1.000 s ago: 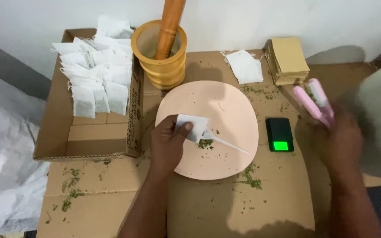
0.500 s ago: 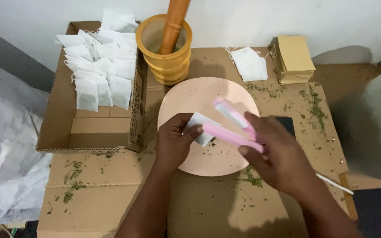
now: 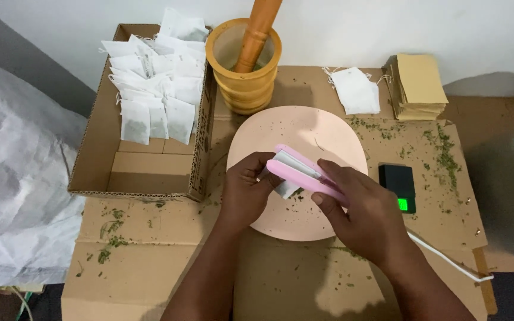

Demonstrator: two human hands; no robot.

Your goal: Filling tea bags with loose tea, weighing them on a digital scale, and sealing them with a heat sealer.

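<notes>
Paper of the small white tea bag (image 3: 285,188) looks thin, light and limp, easily torn or crumpled, so it is best pinched by a flat edge. It is held over the middle of the pink plate (image 3: 322,134) between the fingers of the left hand (image 3: 246,189). A pink handheld sealer (image 3: 304,173), stiff plastic with a white cord (image 3: 447,258), is gripped around its body by the right hand (image 3: 364,217), its jaws set over the bag's edge. Filled bags (image 3: 153,89) are stacked in the cardboard box (image 3: 150,172) at the cardboard's left edge.
</notes>
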